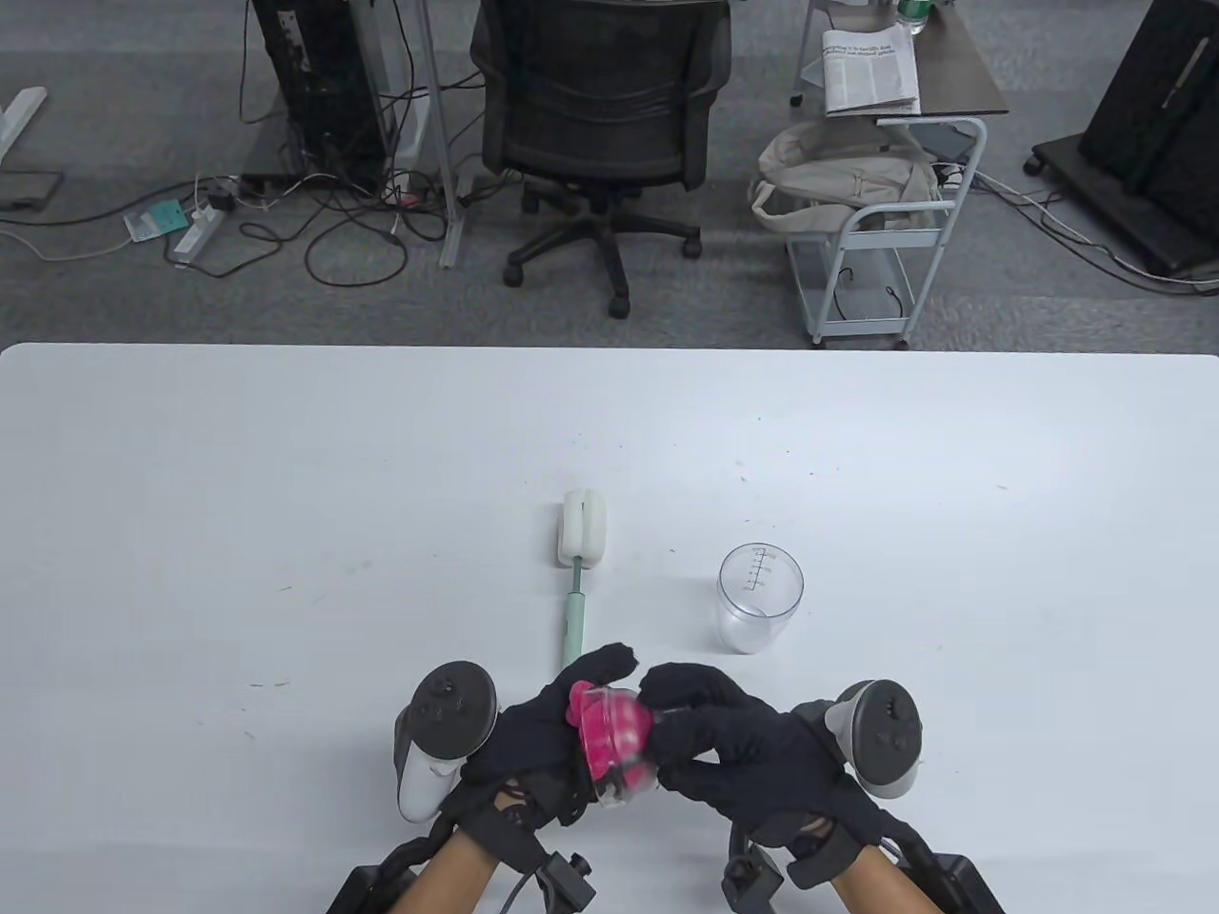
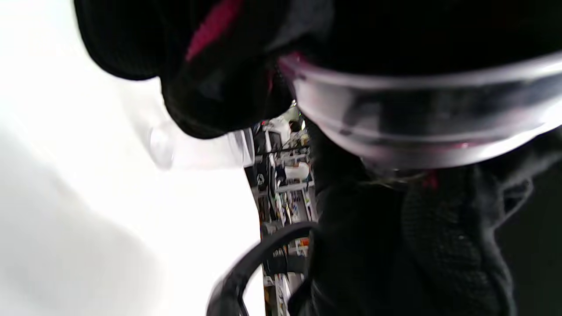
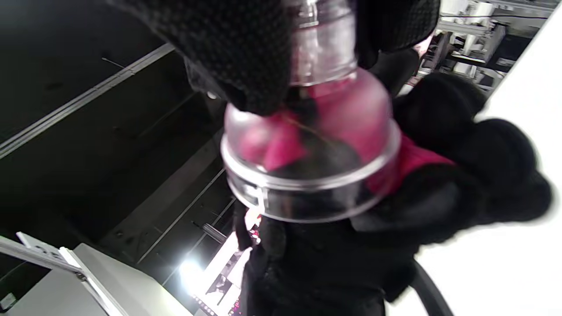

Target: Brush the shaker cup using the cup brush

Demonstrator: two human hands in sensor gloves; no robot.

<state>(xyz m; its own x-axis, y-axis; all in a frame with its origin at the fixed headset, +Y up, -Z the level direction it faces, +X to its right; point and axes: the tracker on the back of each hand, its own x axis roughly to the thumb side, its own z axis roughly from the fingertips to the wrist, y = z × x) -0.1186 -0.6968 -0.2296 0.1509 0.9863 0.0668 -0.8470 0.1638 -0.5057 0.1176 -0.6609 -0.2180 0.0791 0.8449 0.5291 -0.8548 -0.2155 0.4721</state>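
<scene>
Pink-and-clear lid (image 1: 617, 743) gripped between left hand (image 1: 538, 738) and right hand (image 1: 752, 752) near table (image 1: 190, 533) near edge; shaker cup (image 1: 759, 598) and cup brush (image 1: 579, 571) left untouched farther out, well apart.

Both hands wear black knit gloves: the left hand (image 1: 533, 738) and right hand (image 1: 752, 747) enclose a clear lid (image 1: 617, 741) with a bright pink insert. The cup brush (image 1: 581, 562) has a white sponge head and pale green handle. The shaker cup (image 1: 759, 598) is transparent with printed marks, on a white table (image 1: 238, 533).

Grey carpet (image 1: 114, 305), office chair (image 1: 602, 114) (cables perhaps tangled).
</scene>
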